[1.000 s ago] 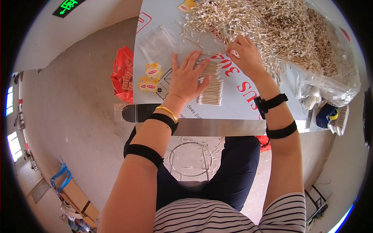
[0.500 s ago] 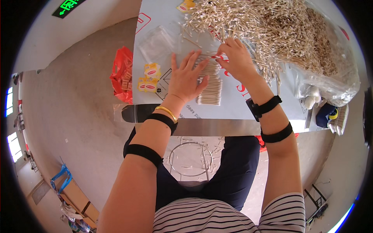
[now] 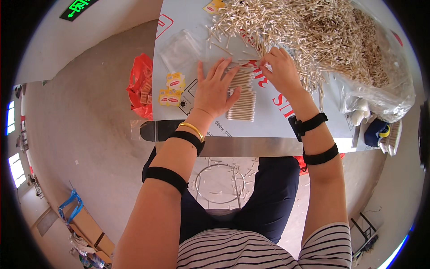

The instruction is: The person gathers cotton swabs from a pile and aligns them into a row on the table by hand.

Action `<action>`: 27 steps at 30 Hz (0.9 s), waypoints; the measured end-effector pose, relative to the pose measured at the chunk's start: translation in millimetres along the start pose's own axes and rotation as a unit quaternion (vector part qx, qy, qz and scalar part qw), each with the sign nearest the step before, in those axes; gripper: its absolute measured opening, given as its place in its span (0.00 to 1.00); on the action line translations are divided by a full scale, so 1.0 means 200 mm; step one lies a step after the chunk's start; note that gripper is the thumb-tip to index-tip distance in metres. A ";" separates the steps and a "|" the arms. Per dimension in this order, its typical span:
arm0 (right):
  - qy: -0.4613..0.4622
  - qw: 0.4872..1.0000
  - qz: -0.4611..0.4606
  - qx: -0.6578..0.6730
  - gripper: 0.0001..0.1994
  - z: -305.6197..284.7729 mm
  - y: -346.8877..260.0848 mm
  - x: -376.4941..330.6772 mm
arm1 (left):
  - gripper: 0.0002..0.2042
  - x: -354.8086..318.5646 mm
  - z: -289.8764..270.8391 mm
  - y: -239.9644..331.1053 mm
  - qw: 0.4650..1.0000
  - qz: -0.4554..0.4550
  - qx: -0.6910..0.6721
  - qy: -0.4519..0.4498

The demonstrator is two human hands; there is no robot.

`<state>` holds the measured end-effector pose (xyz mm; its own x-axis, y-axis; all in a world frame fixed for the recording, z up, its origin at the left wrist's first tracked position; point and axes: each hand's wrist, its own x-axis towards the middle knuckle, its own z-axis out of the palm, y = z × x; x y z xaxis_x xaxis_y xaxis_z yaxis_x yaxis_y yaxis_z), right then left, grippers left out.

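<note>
Row of cotton swabs [image 3: 242, 105], head view: laid side by side, near middle of the tabletop [image 3: 273, 127]. Loose heap [image 3: 313, 36] of swabs: spread over the far right, part of it inside a clear plastic sack [image 3: 394, 105]. Left hand [image 3: 212, 92]: palm down at the row's left side, fingers spread apart, thumb and forefinger right by the swabs. Right hand [image 3: 284, 74]: past the row's far right corner, beside the heap; thumb and fingertips close together, whether clamped on a swab cannot be told. Clear flat bags [image 3: 181, 48]: left, farther than the yellow printed pieces [image 3: 174, 81]. Red bag [image 3: 135, 74], small orange-brown pieces [image 3: 145, 96] within: beyond the tabletop's left edge.
</note>
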<state>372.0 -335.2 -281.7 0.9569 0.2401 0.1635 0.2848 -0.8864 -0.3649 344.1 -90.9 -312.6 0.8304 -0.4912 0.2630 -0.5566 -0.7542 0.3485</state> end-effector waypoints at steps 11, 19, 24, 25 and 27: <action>0.042 0.997 -0.041 0.050 0.04 0.01 -0.03 0.06 | 0.26 0.00 0.01 -0.01 1.000 0.008 0.002 0.011; 0.025 0.997 0.064 -0.028 0.05 -0.03 0.07 -0.05 | 0.28 0.00 0.00 0.00 1.000 0.006 -0.003 -0.003; 0.058 0.979 0.110 0.158 0.05 -0.07 0.03 -0.08 | 0.29 0.00 0.00 0.00 1.000 0.003 -0.002 -0.001; 0.058 0.980 0.112 0.155 0.05 -0.11 0.02 -0.11 | 0.29 0.00 0.00 0.00 1.000 0.004 -0.005 0.000; 0.037 0.934 0.221 0.279 0.07 -0.19 0.02 -0.19 | 0.29 0.00 0.00 -0.01 1.000 0.004 0.004 -0.011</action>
<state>333.7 -362.9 -254.2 0.9874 -0.1467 -0.0600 -0.1311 -0.5430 -0.8294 344.7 -89.3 -313.5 0.8266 -0.5061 0.2462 -0.5626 -0.7535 0.3401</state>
